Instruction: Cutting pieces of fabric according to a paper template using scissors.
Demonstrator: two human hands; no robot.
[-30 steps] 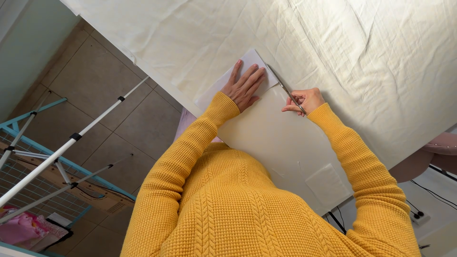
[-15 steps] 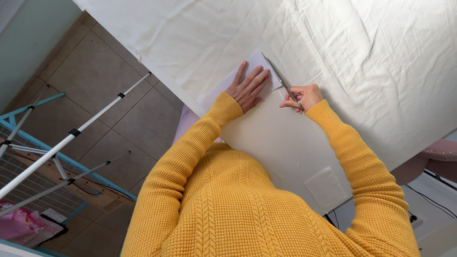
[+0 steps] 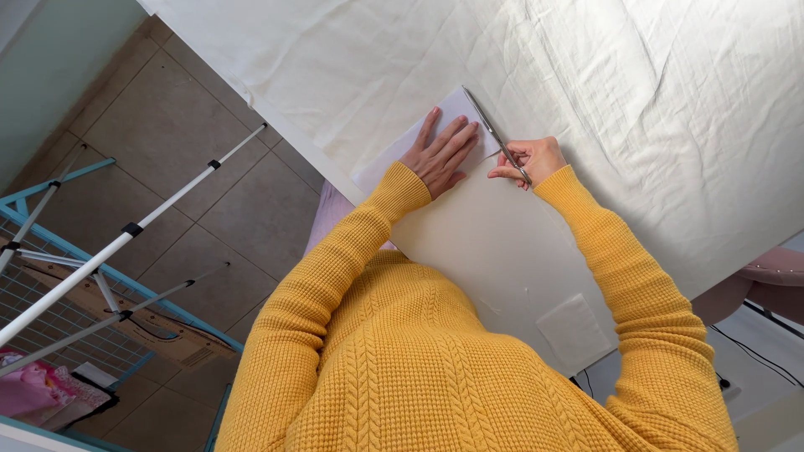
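A: What were the hands doing at that instant?

B: The left hand (image 3: 441, 155) lay flat, fingers spread, on a pale white sheet of paper (image 3: 435, 125) that rested on the wrinkled cream cloth (image 3: 636, 100) covering the white table (image 3: 502, 268). The right hand (image 3: 529, 159) had its fingers curled through the handles of a pair of slim silver metal scissors (image 3: 494, 134), the blades running along the sheet's right edge, pointing away from the person. The blades looked nearly closed, though I couldn't be certain.

A: How would that cut be done well?

B: In my judgement, the flat palm needed to pin the sheet close to the blades, so it couldn't creep. Long, even strokes that don't snap fully closed would keep the edge straight. The blades had to stay above the cloth, or they would nick it.

A: Anything else nearby?

B: The mustard-yellow knitted sleeves (image 3: 620, 276) filled the foreground. A white and teal metal drying rack (image 3: 126, 243) stood on the brown tiled floor (image 3: 193, 151) to the left, well apart from the table.
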